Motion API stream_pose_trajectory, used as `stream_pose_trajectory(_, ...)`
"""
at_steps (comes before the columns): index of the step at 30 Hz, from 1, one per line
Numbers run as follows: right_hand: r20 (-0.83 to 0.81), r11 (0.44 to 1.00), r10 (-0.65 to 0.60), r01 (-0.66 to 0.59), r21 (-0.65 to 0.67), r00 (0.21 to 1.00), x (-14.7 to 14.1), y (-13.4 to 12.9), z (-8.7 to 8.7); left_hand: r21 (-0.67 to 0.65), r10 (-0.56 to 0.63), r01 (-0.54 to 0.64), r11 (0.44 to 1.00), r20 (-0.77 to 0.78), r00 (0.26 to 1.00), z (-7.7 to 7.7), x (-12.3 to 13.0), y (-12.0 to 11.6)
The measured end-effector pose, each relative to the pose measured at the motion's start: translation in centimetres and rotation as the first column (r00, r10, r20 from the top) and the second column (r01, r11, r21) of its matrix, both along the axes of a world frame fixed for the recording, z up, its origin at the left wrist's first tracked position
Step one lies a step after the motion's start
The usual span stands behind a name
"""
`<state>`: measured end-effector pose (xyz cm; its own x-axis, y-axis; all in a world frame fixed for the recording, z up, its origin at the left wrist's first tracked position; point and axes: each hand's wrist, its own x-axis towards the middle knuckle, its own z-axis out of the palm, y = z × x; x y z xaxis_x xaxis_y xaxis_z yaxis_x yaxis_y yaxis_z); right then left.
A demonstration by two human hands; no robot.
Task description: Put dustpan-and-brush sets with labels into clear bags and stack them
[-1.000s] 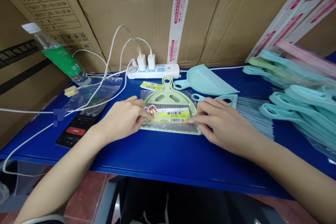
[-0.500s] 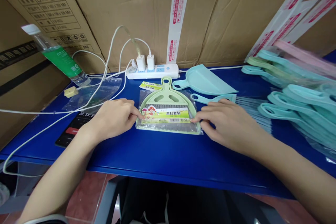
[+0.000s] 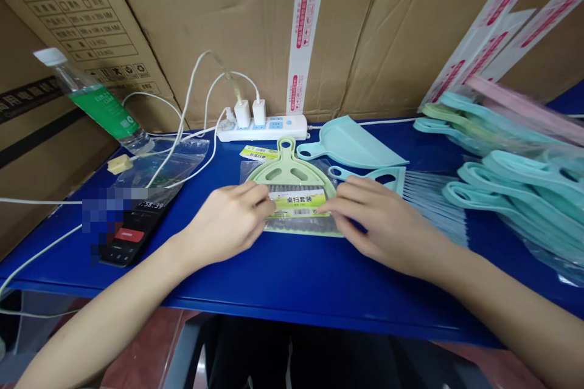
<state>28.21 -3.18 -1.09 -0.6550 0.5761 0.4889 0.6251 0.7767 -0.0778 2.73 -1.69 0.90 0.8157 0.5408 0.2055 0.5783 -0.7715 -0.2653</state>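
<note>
A light green dustpan and brush set (image 3: 286,164) lies in a clear bag on the blue table, handle towards the wall of boxes. Across it is a yellow-green label (image 3: 298,199). My left hand (image 3: 230,219) rests over the set's left side, fingers curled at the label's left end; whatever they pinch is hidden. On the other side, my right hand (image 3: 383,219) has its index fingertip on the label's right end, its fingers apart. Just behind it lie a light blue dustpan (image 3: 353,141) and a light blue brush (image 3: 429,194).
Bagged blue sets (image 3: 515,188) are piled at the right, a pink one on top. A power strip (image 3: 269,127) with chargers stands behind. At the left are a leaning bottle (image 3: 103,106), a phone (image 3: 137,228), loose white cables and a plastic bag (image 3: 182,155).
My left hand has moved right, over the label's left end, and its fingers have curled in. The right hand has shifted slightly left along the label. More of the phone shows.
</note>
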Motion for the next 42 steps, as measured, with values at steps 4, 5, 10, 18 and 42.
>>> stream_pose_trajectory(4,0.09,0.994,0.065,-0.072,0.077,0.994,-0.7,-0.4,-0.5,-0.089,-0.103,0.096,0.991,-0.071,0.992,-0.5,0.6,-0.3)
stream_pose_trajectory(5,0.103,0.995,0.071,-0.078,0.063,0.992,-0.8,-0.4,-0.6,-0.099,-0.1,0.091,0.991,-0.092,0.991,-0.6,0.7,-0.3)
stream_pose_trajectory(10,0.109,0.997,0.073,-0.07,-0.037,0.991,-0.9,-0.2,-1.0,-0.128,-0.057,0.038,0.991,-0.145,0.988,-1.0,1.1,-0.2)
stream_pose_trajectory(18,0.111,0.998,0.054,-0.049,-0.04,0.992,-1.1,0.0,-1.4,-0.21,0.064,-0.104,0.972,-0.188,0.98,-0.6,1.5,-0.4)
stream_pose_trajectory(42,0.143,0.991,-0.025,0.006,0.133,0.989,-1.8,-0.1,-1.8,-0.278,0.168,-0.234,0.932,-0.24,0.956,0.5,2.4,-0.4)
